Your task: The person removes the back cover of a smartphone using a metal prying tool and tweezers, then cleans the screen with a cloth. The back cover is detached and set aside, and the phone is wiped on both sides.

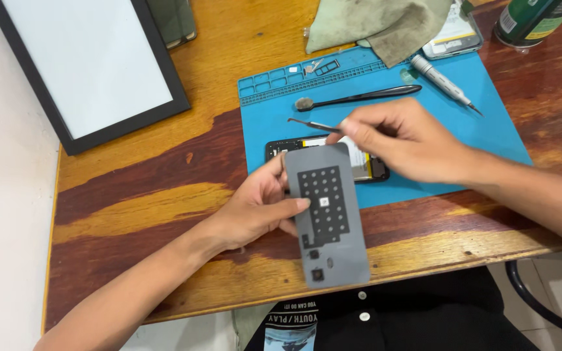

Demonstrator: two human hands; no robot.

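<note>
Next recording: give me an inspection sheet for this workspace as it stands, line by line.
Surface: wooden table with a blue work mat on it.
Job's things: grey phone back cover, inner side up; opened phone lying on the mat; tweezers.
Clutter: black spudger, screwdriver, grey-green cloth, green can, small parts in the mat's tray.
Grippers: left hand holds the cover; right hand holds the tweezers above the phone.
Cables: nothing seen.
Surroundings: black-framed white panel at the table's left; white wall.
</note>
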